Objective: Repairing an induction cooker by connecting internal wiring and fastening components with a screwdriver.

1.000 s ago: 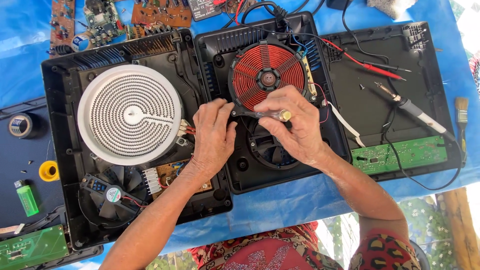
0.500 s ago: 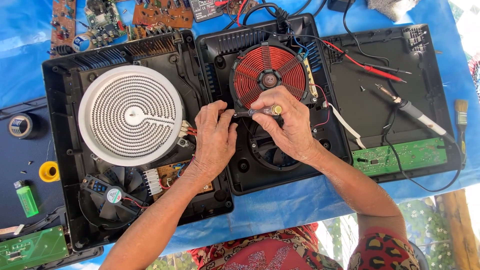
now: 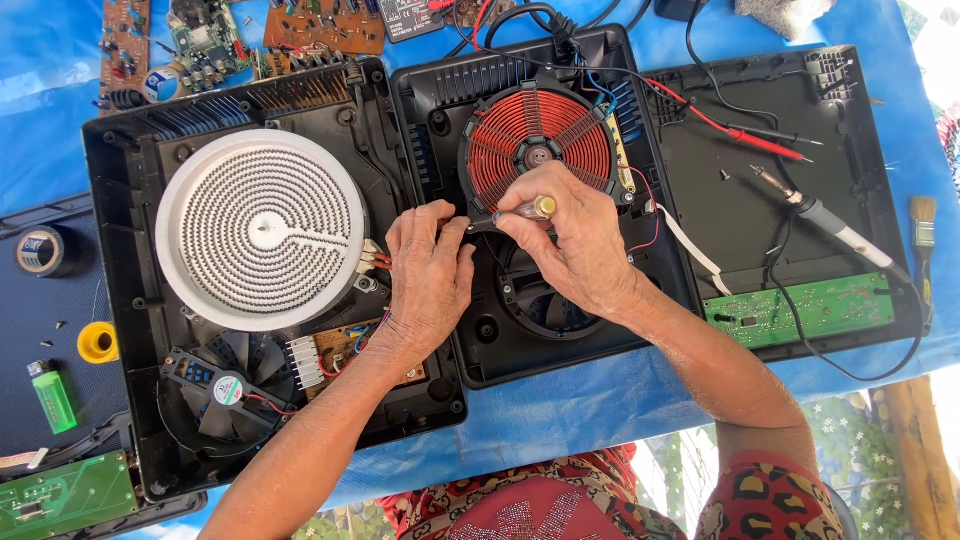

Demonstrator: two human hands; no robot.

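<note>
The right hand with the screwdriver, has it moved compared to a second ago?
Yes. The right hand has shifted slightly up toward the red copper coil, and the yellow-capped screwdriver now lies nearer the coil's lower edge.

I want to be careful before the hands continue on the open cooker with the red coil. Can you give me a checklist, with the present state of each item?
1. Right hand grips the screwdriver: ok.
2. Left hand steadies beside the tip: ok.
3. Tip seated in a screw: cannot tell, fingers hide it.
4. Red coil free of tools: ok.
5. Soldering iron away from both hands: ok.
6. Power unplugged: cannot tell.
</note>
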